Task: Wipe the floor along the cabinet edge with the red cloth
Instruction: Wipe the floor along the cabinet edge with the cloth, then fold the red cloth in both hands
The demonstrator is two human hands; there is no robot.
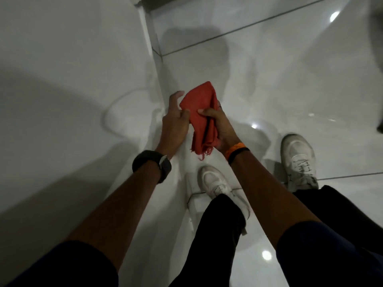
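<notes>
Both hands grip the red cloth above the floor, right hand clamped around the bunched fringe end, left hand pinching its near fold, likely refolding it into a pad before going down. Cabinet rises just left; its edge runs ahead, unobstructed, with only white shoes nearby.

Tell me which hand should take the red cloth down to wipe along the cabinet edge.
Probably the right hand: it wraps the folded, fringed red cloth fully, while the left hand only pinches its edge, though the left is nearer the glossy white cabinet where it meets the tiled floor.
</notes>
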